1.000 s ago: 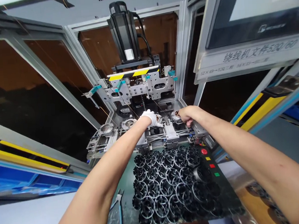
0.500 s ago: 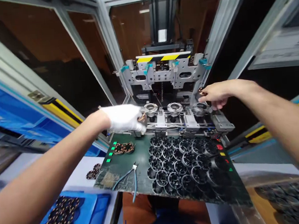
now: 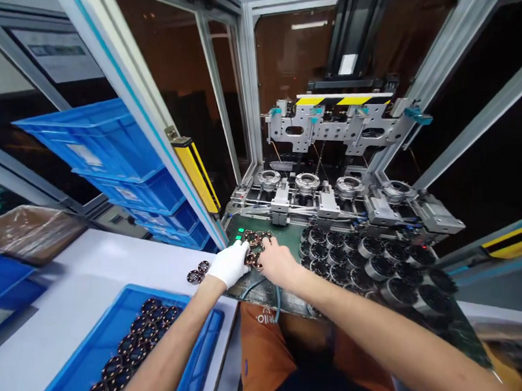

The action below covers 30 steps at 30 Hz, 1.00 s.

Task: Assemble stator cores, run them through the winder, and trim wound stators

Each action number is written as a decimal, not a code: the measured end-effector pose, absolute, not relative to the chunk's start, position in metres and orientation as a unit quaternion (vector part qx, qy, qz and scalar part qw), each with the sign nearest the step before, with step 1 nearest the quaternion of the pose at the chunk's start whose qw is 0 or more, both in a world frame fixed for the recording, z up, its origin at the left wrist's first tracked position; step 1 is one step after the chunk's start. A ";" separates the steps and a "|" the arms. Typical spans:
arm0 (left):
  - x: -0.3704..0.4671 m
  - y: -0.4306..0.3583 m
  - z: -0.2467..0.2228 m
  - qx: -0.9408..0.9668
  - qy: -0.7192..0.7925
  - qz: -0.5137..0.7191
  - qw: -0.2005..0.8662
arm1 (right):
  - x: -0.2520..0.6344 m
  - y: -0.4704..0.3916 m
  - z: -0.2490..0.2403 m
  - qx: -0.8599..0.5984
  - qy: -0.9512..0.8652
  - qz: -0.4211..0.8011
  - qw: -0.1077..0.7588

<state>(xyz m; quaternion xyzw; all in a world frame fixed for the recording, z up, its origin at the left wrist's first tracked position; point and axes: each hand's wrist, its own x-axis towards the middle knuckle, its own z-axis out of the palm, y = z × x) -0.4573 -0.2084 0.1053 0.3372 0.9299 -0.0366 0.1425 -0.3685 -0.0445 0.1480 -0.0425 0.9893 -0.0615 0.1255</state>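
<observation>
My left hand (image 3: 230, 264), in a white glove, closes its fingertips on a copper-wound stator ring (image 3: 251, 259) at the left end of the green work mat (image 3: 286, 234). My bare right hand (image 3: 278, 261) is right beside it, its bent fingers gripping among the same stators; the fingers cover part of what they hold. Just behind both hands lies another copper-wound stator (image 3: 251, 238). Below them, blue-handled pliers (image 3: 278, 301) are mostly hidden by my hands and forearm.
Rows of black and silver round housings (image 3: 337, 256) cover the mat's right side. Behind stands a machine with several ring fixtures (image 3: 307, 183). A blue tray (image 3: 129, 297) of stators lies left, near loose stators (image 3: 198, 272). Blue crates (image 3: 101, 147) are stacked beyond.
Both hands have left the machine's fixtures and come together over the stators on the mat's left end. The head view has turned left.
</observation>
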 end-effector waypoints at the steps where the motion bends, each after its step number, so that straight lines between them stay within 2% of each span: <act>1: -0.457 -0.212 0.103 0.332 0.934 -0.020 0.131 | -0.370 -0.048 0.137 -0.035 0.990 -0.061 0.121; 6: -0.466 -0.213 0.102 0.342 0.930 0.023 0.133 | -0.379 -0.046 0.113 -0.004 0.993 -0.059 0.106; 20: -0.508 -0.212 0.110 0.371 0.919 0.040 0.129 | -0.409 -0.036 0.117 -0.053 0.987 -0.137 0.058; 24: -0.482 -0.231 0.126 0.350 0.932 0.058 0.069 | -0.360 -0.047 0.135 -0.046 0.979 -0.201 0.005; 27: -0.445 -0.251 0.132 0.351 0.929 0.116 0.007 | -0.292 -0.040 0.140 -0.106 0.954 -0.279 -0.013; 30: -0.388 -0.265 0.123 0.355 0.886 0.288 -0.085 | -0.203 -0.017 0.131 -0.159 0.920 -0.358 -0.015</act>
